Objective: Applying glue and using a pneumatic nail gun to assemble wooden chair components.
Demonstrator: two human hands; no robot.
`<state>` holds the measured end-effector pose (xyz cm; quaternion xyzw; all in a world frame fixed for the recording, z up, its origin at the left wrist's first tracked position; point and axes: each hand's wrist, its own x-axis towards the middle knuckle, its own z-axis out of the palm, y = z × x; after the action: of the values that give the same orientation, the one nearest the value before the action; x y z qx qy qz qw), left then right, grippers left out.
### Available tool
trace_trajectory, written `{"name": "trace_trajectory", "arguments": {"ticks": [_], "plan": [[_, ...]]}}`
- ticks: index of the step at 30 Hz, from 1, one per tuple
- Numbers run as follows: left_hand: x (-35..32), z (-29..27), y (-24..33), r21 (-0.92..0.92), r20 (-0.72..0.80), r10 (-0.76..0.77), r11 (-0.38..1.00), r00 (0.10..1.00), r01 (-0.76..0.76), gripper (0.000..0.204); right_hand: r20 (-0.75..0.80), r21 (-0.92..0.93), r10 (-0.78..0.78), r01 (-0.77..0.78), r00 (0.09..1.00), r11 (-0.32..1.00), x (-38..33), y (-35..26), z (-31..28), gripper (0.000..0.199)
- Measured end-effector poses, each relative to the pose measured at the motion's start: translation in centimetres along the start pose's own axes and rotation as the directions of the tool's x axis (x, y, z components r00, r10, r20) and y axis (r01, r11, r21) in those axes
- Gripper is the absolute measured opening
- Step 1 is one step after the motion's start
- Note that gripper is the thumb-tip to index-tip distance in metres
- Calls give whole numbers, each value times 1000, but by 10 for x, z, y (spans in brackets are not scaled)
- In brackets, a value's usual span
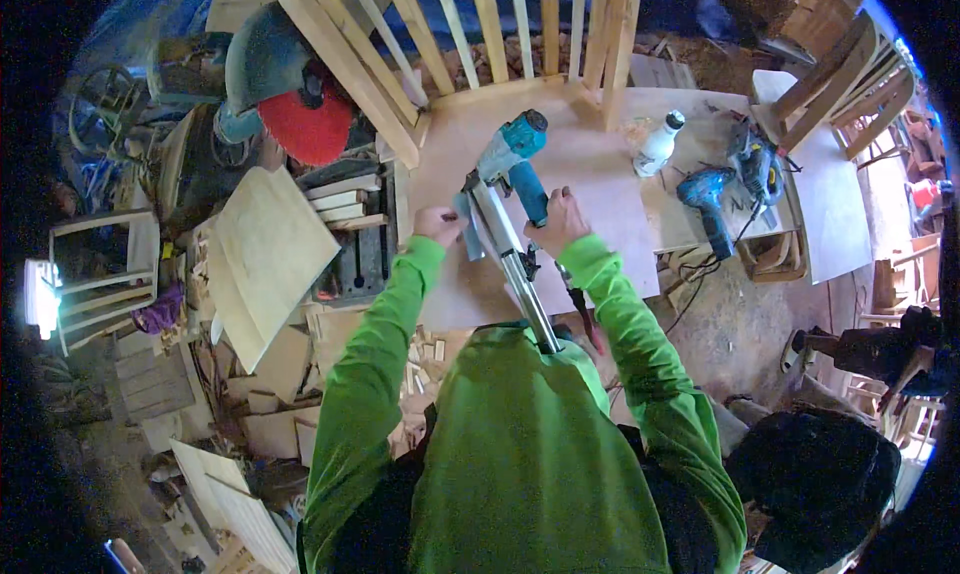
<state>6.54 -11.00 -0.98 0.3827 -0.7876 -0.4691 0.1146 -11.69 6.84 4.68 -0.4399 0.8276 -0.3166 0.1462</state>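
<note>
A teal nail gun [528, 179] lies at an angle on the pale wooden board in front of me, its long metal magazine [520, 274] running back toward my body. My right hand [562, 222] is curled at the lower end of the gun's handle, with the thumb side near the magazine. To the left of the magazine, my left hand [438, 224] is closed with fingertips pinched on a thin grey-blue strip [472, 238], whose exact kind I cannot make out. A dark hose with a red part [585, 319] hangs below my right hand.
A slatted wooden chair frame [490, 34] stands at the board's far side. To the right are a white bottle [657, 146], a blue drill [708, 206] and another corded power tool [757, 169]. A saw with a red disc [308, 114] and a leaning panel [265, 264] are at left.
</note>
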Motion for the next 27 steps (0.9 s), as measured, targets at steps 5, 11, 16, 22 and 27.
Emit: {"name": "trace_trajectory", "arguments": {"ticks": [5,11,16,22,27], "plan": [[6,18,2,57,-29,-209,976,977,211,19,-21,22,14,-13,1000,1000,-12,-24,1,48],[8,25,5,-294,-3,-310,909,951,296,23,4,-10,-6,6,1000,1000,-14,-38,-8,45],[16,24,3,-454,86,-423,789,902,413,20,13,-31,-5,5,1000,999,-15,-45,-10,44],[31,29,-9,-341,187,-465,795,865,501,20,59,-92,11,-6,998,996,-17,-48,-11,46],[30,42,-27,-258,21,-395,886,919,386,17,94,-124,-19,31,995,992,-17,-56,-12,47]]}}
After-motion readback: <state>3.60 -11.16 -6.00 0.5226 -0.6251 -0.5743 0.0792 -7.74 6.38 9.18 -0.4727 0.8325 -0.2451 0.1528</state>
